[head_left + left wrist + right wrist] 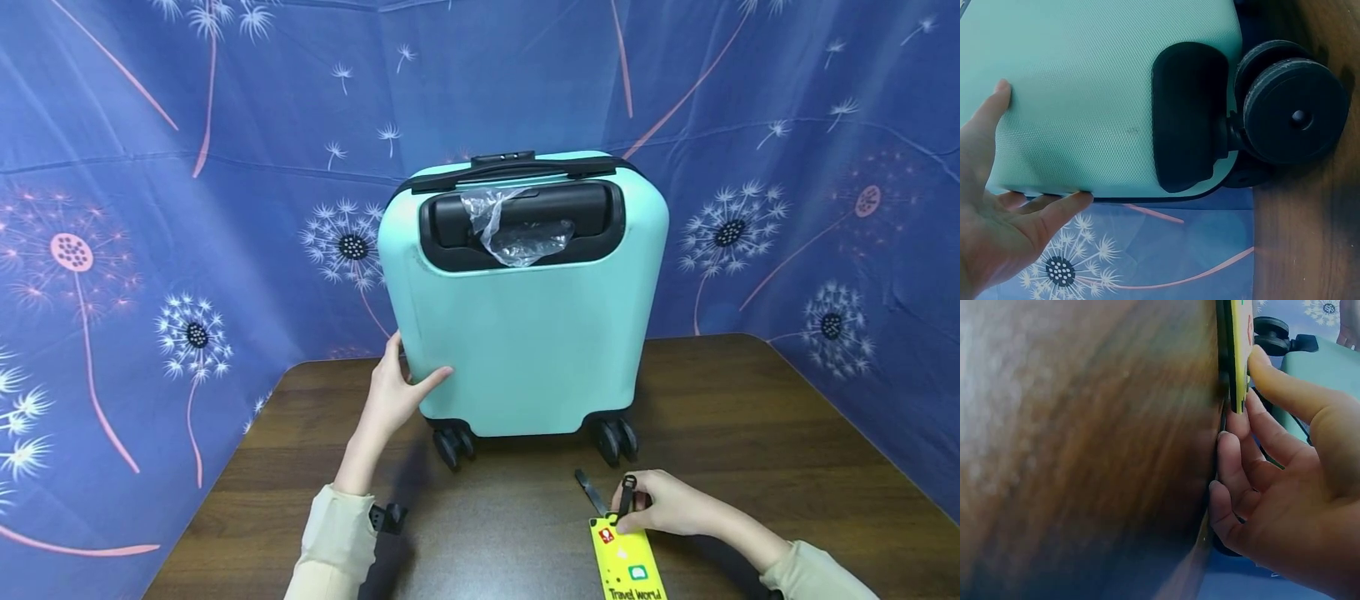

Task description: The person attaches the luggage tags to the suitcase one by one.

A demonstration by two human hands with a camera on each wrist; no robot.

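A mint-green suitcase [525, 342] stands upright on its black wheels, its top tilted slightly away. My left hand [392, 396] holds its lower left side, thumb on the broad face and fingers round the side edge; the left wrist view shows this near a wheel [1297, 112]. In front of the suitcase, my right hand [667, 504] pinches the top end of a yellow luggage tag [628, 560] printed "Travel World". A black strap [591, 490] with a buckle end [628, 483] extends from the tag. In the right wrist view the tag [1243, 344] appears edge-on near the tabletop.
Crumpled clear plastic [525, 242] hangs over the suitcase's recessed black handle [600, 208]. A black carry handle [517, 170] runs along the top. Blue dandelion-print cloth [225, 275] surrounds the brown wooden table [750, 417].
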